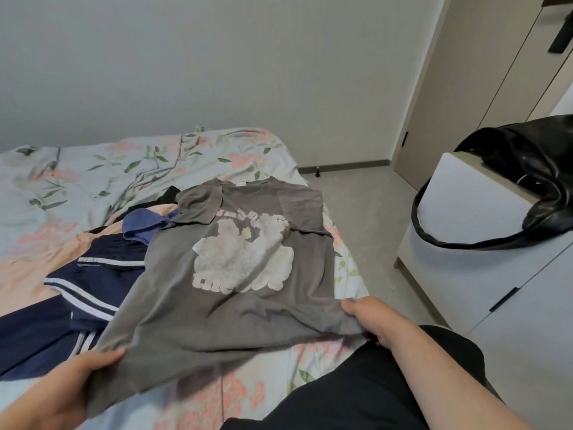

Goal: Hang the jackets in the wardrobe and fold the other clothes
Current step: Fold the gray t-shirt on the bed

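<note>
A grey T-shirt [235,274] with a white print lies spread on the bed, both sleeves folded inward over its chest. My left hand [74,386] grips its lower left hem corner. At the lower right hem corner my right hand [369,318] pinches the cloth, and the hem is lifted off the bed. Partly under the T-shirt's left side lies a navy garment with white stripes [83,293]. A blue garment [139,225] and a black one [169,193] sit bunched beyond it.
The bed [93,169] has a floral sheet and reaches the wall behind. A white cabinet [465,243] stands to the right with a black leather bag [533,175] on top. Beige wardrobe doors [465,88] fill the far right corner. Grey floor runs between bed and cabinet.
</note>
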Demonstrator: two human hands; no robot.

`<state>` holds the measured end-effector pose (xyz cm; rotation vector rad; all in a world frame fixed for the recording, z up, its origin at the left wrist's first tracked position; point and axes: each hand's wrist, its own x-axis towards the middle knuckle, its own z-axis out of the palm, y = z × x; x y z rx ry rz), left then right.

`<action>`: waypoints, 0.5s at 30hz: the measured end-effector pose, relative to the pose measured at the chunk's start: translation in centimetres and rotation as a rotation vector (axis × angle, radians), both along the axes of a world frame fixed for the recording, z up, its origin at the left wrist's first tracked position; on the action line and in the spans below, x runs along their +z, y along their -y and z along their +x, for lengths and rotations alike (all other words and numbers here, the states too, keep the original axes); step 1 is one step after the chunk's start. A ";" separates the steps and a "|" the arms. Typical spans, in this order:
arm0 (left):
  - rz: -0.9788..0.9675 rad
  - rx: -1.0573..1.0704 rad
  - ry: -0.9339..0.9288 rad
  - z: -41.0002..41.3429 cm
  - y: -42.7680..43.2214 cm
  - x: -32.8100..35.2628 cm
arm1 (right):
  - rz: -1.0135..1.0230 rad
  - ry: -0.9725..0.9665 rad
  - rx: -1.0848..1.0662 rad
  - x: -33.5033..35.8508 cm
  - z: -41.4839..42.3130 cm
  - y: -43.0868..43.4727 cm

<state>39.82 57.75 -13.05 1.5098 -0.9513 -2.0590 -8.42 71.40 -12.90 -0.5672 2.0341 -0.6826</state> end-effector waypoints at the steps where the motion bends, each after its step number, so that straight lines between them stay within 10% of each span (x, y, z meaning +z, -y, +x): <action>1: 0.025 0.061 -0.029 0.8 0.1 0.1 | -0.029 0.018 -0.062 -0.1 -0.2 0.0; 9: -0.038 0.201 -0.020 3.9 0.1 0.6 | -0.287 0.343 -0.521 2.3 -0.8 -1.4; 15: -0.011 0.190 -0.005 2.1 -0.9 0.2 | -0.142 0.449 -0.026 5.5 1.7 -3.9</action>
